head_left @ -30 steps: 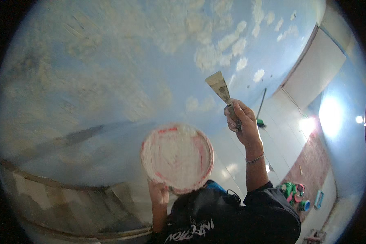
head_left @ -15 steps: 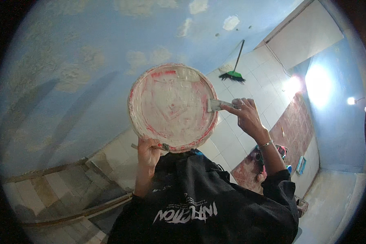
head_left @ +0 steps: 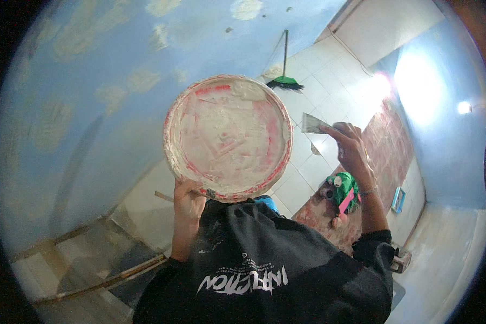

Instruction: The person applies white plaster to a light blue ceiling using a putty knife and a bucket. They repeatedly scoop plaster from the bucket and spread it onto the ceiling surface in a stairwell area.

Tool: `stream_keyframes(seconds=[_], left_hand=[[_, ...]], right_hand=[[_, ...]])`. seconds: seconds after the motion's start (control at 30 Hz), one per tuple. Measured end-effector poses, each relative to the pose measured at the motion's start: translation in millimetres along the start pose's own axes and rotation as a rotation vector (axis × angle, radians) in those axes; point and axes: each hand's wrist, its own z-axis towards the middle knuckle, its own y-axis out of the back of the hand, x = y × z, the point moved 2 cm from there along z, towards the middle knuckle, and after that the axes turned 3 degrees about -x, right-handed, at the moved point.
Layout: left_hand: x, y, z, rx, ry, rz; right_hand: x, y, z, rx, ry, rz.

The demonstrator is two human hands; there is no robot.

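My left hand (head_left: 189, 198) grips the lower left edge of a round red bucket lid (head_left: 170, 135), holding it up in front of my chest. Pale putty (head_left: 229, 127) is smeared over its face, with streaks of red showing through. A thin flat strip (head_left: 163, 196) sticks out on the left of that hand; a dark end shows on the other side against the rim, and its kind is unclear. To the right of the lid, apart from it, my right hand (head_left: 352, 146) is closed around a putty knife (head_left: 313, 124) whose flat blade points left.
A blue wall (head_left: 124, 59) with pale filler patches rises ahead and left. On the tiled floor are a green broom (head_left: 285, 81), a green and pink bundle (head_left: 344, 189) and a light-blue frame (head_left: 398, 200). A bright lamp (head_left: 380, 86) shines at right. Boards (head_left: 108, 278) lie lower left.
The putty knife has left the lid's right edge and moved right and slightly up with my right hand. My left hand still holds the lid; the view has shifted a little.
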Motion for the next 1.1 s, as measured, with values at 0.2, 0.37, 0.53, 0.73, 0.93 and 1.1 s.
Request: stream_keyframes(seconds=[0.2,0.37,0.53,0.73,0.93,1.1], left_hand=[[-18.6,29.3,13.7,0.044,0.112,0.066],[-34.9,49.7,28.7,0.120,0.216,0.053],[-41.3,53.8,36.9,0.099,0.218,0.093],[-48.5,64.3,39.6,0.176,0.261,0.077],[-62.1,87.1,61.0,0.331,0.418,0.168],[-58.6,83.9,58.6,0.332,0.412,0.068]], right_hand=[[47.0,-41.3,-2.3,-0.093,0.164,-0.040],[61.6,-21.0,-44.7,0.006,0.047,-0.282],[61.9,13.6,-109.0,-0.179,-0.217,-0.183],[111.6,21.6,-120.9,-0.146,-0.712,0.774],[153.9,4.1,-80.9,0.007,-0.487,0.587],[127.1,-8.6,-68.0,0.164,-0.541,0.411]])
